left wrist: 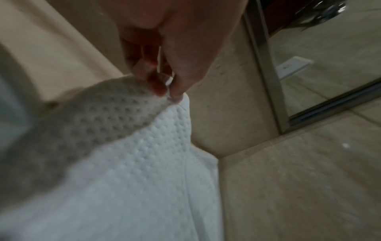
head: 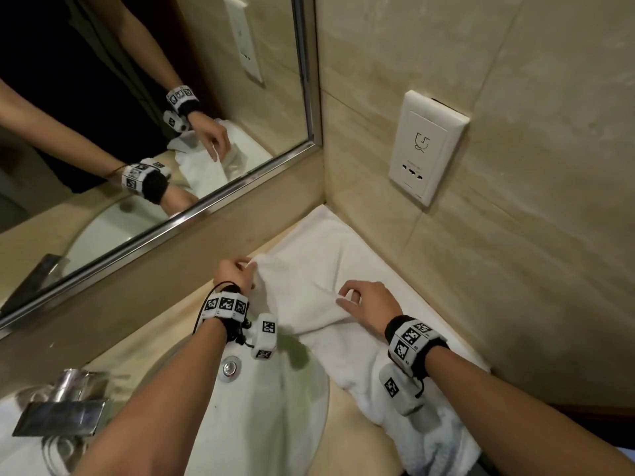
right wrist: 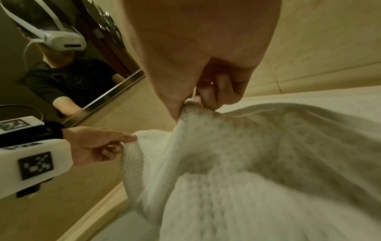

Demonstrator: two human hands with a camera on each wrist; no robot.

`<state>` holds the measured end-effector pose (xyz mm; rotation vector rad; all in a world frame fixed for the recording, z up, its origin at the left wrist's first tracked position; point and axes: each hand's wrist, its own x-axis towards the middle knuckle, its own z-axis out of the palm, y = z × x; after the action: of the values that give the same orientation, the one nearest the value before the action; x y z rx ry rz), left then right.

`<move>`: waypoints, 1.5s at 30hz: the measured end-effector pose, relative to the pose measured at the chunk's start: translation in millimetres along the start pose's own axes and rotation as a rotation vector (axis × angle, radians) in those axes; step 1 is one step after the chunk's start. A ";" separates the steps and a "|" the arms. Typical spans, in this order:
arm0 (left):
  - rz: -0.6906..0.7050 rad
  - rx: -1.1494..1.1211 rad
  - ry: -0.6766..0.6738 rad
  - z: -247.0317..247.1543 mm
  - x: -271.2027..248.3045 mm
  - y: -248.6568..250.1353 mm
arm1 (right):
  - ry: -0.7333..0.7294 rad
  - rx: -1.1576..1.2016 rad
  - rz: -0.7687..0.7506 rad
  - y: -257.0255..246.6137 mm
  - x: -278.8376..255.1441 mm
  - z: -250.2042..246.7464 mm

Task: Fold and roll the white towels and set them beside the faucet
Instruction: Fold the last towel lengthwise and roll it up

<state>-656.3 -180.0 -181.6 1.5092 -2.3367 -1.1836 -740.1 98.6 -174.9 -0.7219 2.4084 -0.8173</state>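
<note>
A white textured towel lies spread on the beige counter in the corner, right of the sink, its near end hanging over the counter's front edge. My left hand pinches the towel's left edge between thumb and fingertips and lifts it a little. My right hand pinches a raised fold of the same towel further right. In the right wrist view the left hand shows at the towel's edge. The chrome faucet stands at the lower left, away from both hands.
The white sink basin with its chrome drain plug lies under my left forearm. A framed mirror runs along the back wall. A white wall socket plate sits on the tiled right wall above the towel.
</note>
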 end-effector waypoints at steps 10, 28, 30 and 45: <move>0.294 -0.505 -0.221 15.9 2.0 141.7 | 0.392 0.303 0.277 0.3 28.9 -52.7; -0.223 0.053 -0.302 76.4 -62.2 -10.4 | 0.028 0.047 0.342 85.5 -66.9 -12.1; -0.214 0.014 -0.255 71.9 -65.0 -11.0 | -0.023 -0.007 0.364 89.4 -69.7 -10.3; -0.410 -0.534 -0.160 34.9 -64.8 -10.5 | 0.080 -0.234 0.584 118.4 -103.4 -36.9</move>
<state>-633.3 -110.3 -193.2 1.7627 -1.6109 -1.8939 -723.5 257.5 -198.5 -0.0390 2.6044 -0.3334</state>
